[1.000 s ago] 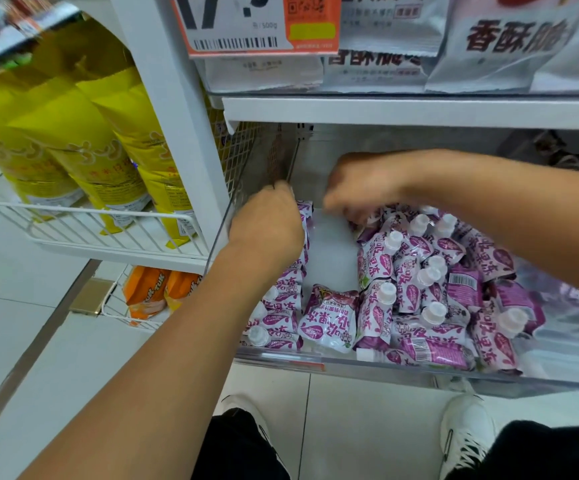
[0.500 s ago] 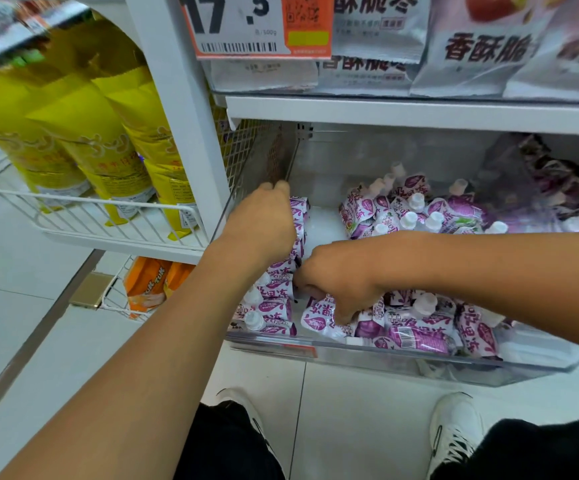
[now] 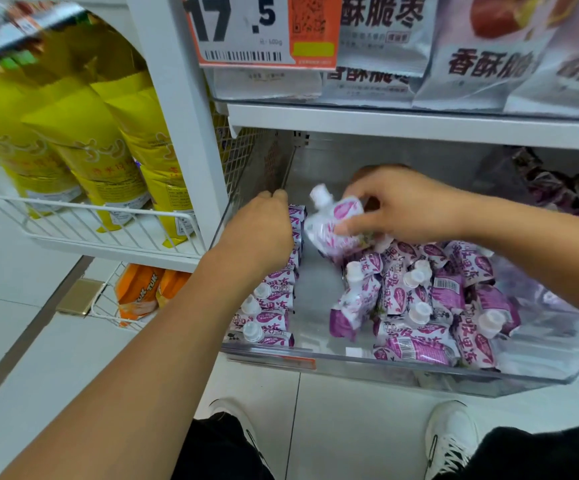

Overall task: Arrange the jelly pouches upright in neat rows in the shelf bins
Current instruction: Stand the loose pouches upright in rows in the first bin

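The right hand (image 3: 407, 206), which half a second ago is low at the front of the clear bin (image 3: 419, 374) with its fingers down among the loose purple jelly pouches, is now raised over the middle of the bin and pinches one jelly pouch (image 3: 336, 221) between thumb and fingers. That pouch is up off the heap, tilted, its white cap pointing up and to the left, just beside the row of pouches (image 3: 274, 306) along the left wall. With the forearm lifted away, the loose pile of pouches (image 3: 430, 306) at the front right shows again, and the bare strip of bin floor between row and pile is uncovered.
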### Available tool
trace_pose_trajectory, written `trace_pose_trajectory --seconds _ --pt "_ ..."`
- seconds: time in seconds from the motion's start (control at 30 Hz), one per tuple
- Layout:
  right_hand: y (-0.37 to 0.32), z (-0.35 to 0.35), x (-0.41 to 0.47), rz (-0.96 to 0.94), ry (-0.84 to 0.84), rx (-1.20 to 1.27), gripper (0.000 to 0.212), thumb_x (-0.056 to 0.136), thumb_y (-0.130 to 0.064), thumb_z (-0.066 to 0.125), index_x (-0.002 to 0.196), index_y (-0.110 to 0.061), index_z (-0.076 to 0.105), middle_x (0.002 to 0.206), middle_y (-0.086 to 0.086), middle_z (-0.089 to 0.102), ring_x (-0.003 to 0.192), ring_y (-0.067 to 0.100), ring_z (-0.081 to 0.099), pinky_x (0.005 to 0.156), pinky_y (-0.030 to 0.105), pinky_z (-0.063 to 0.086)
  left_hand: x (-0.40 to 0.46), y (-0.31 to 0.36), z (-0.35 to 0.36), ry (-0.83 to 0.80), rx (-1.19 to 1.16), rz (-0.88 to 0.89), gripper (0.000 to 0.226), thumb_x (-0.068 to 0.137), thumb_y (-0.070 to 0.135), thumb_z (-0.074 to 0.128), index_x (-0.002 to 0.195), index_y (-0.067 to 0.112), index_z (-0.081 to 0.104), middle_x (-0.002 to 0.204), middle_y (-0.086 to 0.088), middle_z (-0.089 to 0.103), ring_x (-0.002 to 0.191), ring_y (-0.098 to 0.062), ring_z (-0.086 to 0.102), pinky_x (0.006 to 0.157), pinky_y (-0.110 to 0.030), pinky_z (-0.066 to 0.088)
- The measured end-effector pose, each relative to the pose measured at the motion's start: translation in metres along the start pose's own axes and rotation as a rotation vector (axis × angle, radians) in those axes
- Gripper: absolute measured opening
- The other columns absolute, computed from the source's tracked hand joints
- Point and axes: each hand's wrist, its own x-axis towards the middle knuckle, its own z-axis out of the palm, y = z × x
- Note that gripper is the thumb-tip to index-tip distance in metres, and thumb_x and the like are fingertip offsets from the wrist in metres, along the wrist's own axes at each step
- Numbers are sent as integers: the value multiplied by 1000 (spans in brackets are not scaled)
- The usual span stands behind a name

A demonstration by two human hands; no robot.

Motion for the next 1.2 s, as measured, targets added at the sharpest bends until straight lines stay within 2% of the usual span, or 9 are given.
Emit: trace_pose_trajectory --seconds 0.17,0.23,0.67,0.77,0.83,1.0,1.03,1.07,1.2 --pt "6 18 58 216 405 91 19 96 -36 59 94 -17 60 93 2 65 82 15 64 69 13 44 1 2 2 -1 36 -22 50 90 2 52 139 8 41 128 -16 52 114 -34 54 86 -39 45" --pt "-2 25 82 182 485 205 11 98 -26 52 101 -22 63 99 -2 66 91 16 65 81 25 50 0 3 2 -3 41 -32 50 90 2 52 138 8 41 129 -16 51 114 -34 54 85 -39 45" --pt "-3 41 123 274 -149 -139 41 90 2 61 131 -2 54 117 14 59 97 28 64 76 28 52 1 2 3 34 26 -35 59 88 1 59 142 10 36 136 -12 47 120 -30 53 90 -38 47" --pt "-4 35 121 364 -270 22 24 99 0 44 122 0 52 114 18 57 80 25 64 65 31 54 -2 3 1 17 13 -36 60 89 1 58 144 9 35 138 -13 47 120 -31 53 90 -38 46" --pt "-5 29 111 445 -249 257 35 104 -7 37 139 -2 43 133 19 49 104 31 63 84 38 58 -3 2 1 6 -17 -25 61 90 2 55 146 8 31 139 -14 46 121 -32 52 90 -38 45" --pt "-26 23 75 591 -133 1352 53 104 -43 35 147 -13 38 132 6 48 130 26 43 96 42 41 -13 -5 0 -41 -23 46 67 94 6 50 153 6 17 151 -14 34 134 -30 40 103 -35 37" --pt "-31 28 74 579 -155 1412 45 103 -45 34 135 -20 52 130 -2 28 120 19 50 94 39 43 -16 -6 0 -54 12 65 71 94 6 50 154 5 13 155 -15 29 138 -30 35 108 -35 34" --pt "-36 34 75 575 -173 1406 36 102 -46 34 114 -25 62 85 6 44 105 15 56 89 36 45 -19 -6 0 -73 50 80 75 93 4 50 155 3 7 158 -17 22 142 -30 30 111 -34 31" --pt "-43 37 57 602 -190 1383 45 101 -48 33 132 -20 48 115 -1 54 113 19 50 105 45 37 -35 -4 -8 -91 86 134 78 94 2 47 155 3 -1 163 -19 -1 149 -30 15 117 -35 26"
